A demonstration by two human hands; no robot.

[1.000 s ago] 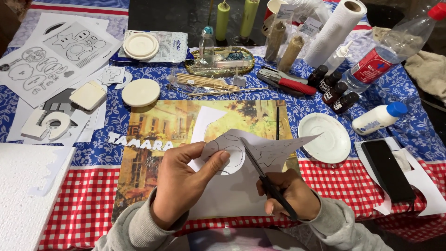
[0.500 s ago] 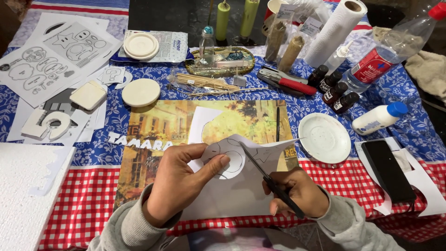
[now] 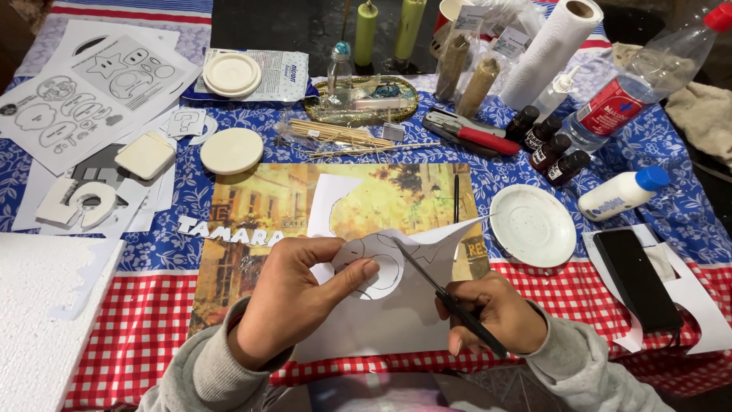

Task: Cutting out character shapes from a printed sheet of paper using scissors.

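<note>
The left hand pinches a sheet of white paper between thumb and fingers, right on a round shape drawn on it. The right hand is closed around black scissors, and the blades poke into the paper beside the round shape. The paper sits over the near edge of a big yellow picture mat, close to the person's body.

A second ago the paper stood up higher over the mat, with its corner pointing toward the white plate. Now it lies lower and closer to the person. The left thumb has slid farther across the round shape. The scissors have turned a bit, and the right hand has come nearer to the mat's corner.

The plate stays just right of the mat. White foam letters stay on the mat's left edge.
</note>
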